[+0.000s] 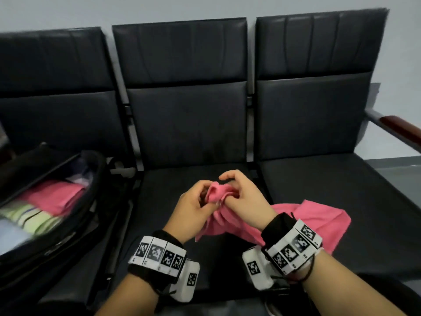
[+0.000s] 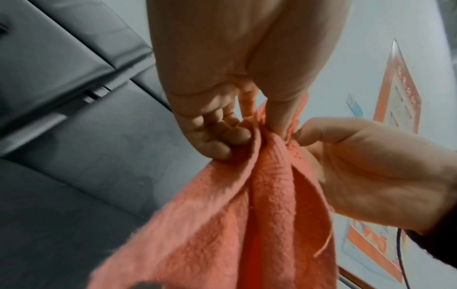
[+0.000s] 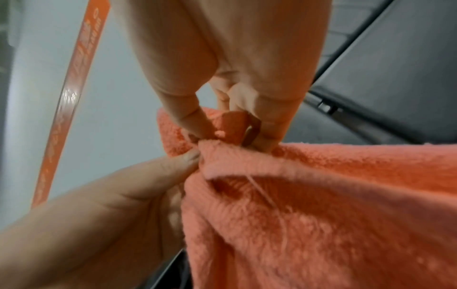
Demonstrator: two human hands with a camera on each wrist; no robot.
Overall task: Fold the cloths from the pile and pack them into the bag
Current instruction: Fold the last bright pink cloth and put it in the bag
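Note:
A pink cloth (image 1: pixel 319 221) is bunched between both hands above the middle seat, and its loose end trails to the right onto the seat. My left hand (image 1: pixel 206 198) pinches the gathered edge between thumb and curled fingers. My right hand (image 1: pixel 230 190) pinches the same edge just beside it. The left wrist view shows the left hand (image 2: pixel 257 127) gripping the cloth (image 2: pixel 247 215). In the right wrist view the right hand (image 3: pixel 230 133) holds a fold of the cloth (image 3: pixel 321 195). An open black bag (image 1: pixel 93 176) stands at the left.
Inside the bag lie a folded pink cloth (image 1: pixel 57 195) and a green striped one (image 1: pixel 34 217). The black seats (image 1: pixel 341 190) form a row with tall backrests. A wood-topped armrest (image 1: pixel 401 131) sticks out at the far right.

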